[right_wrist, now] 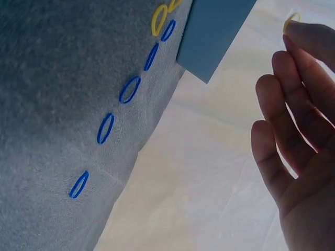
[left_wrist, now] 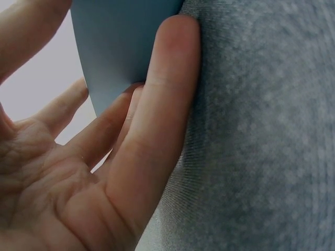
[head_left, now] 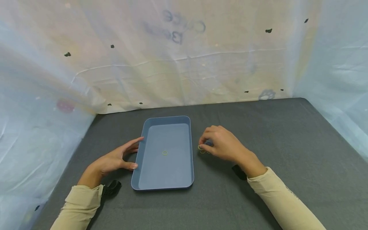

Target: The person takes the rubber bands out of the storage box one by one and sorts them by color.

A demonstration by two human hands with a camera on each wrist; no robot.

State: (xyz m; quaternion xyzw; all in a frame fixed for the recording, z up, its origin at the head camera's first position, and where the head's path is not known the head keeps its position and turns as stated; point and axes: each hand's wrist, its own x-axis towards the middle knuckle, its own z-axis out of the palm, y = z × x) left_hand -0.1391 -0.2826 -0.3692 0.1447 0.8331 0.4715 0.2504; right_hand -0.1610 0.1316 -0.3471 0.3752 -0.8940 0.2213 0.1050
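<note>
My left hand (head_left: 113, 159) rests at the left side of a blue-grey tray (head_left: 164, 174), its fingers and thumb extended along the tray's outer wall. In the left wrist view, these extended fingers touch that wall. Inside the tray lies one thin yellow ring (head_left: 163, 153). To the right of the tray, my right hand (head_left: 222, 142) pinches another thin yellow ring (right_wrist: 286, 26) between thumb and index finger, close over the table. Its other fingers are loosely bent. Below that hand, more yellow rings (right_wrist: 154, 26) and several blue rings (right_wrist: 99, 135) lie on the cloth, mostly hidden in the head view.
Dark grey cloth covers the table (head_left: 273, 137). Pale plastic sheeting (head_left: 201, 64) hangs behind it and at both sides. The tray stands left of the middle, its low walls rising between the two hands.
</note>
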